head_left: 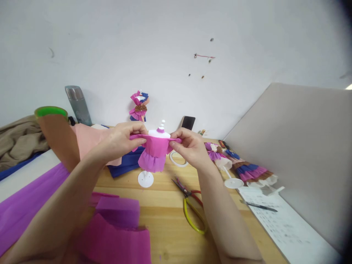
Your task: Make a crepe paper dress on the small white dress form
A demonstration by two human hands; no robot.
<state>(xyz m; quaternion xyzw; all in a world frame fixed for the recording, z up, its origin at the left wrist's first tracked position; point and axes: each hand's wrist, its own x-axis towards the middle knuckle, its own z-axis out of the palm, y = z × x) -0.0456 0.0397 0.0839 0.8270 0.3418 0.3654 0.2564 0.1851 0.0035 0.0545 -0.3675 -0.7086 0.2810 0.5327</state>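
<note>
A small white dress form (160, 134) stands on a round white base in the middle of the table. It wears a ruffled purple skirt (151, 162) and a pink band at the neck. Stretched across its chest is a strip of pink crepe paper (156, 146). My left hand (125, 137) pinches the strip's left end between thumb and fingers. The right end is pinched by my right hand (189, 145), level with the left. Below my right hand, scissors (189, 200) with yellow and red handles lie on the wood, blades pointing away.
Pink and purple paper pieces (118, 212) lie in front. Behind are a roll of white tape (178, 160), a phone (188, 122) and a decorated form (139, 106). Brown paper roll (56, 134) and bottle (78, 105) stand left; dressed forms (249, 170), pen (261, 207) and written sheet (288, 229) lie right.
</note>
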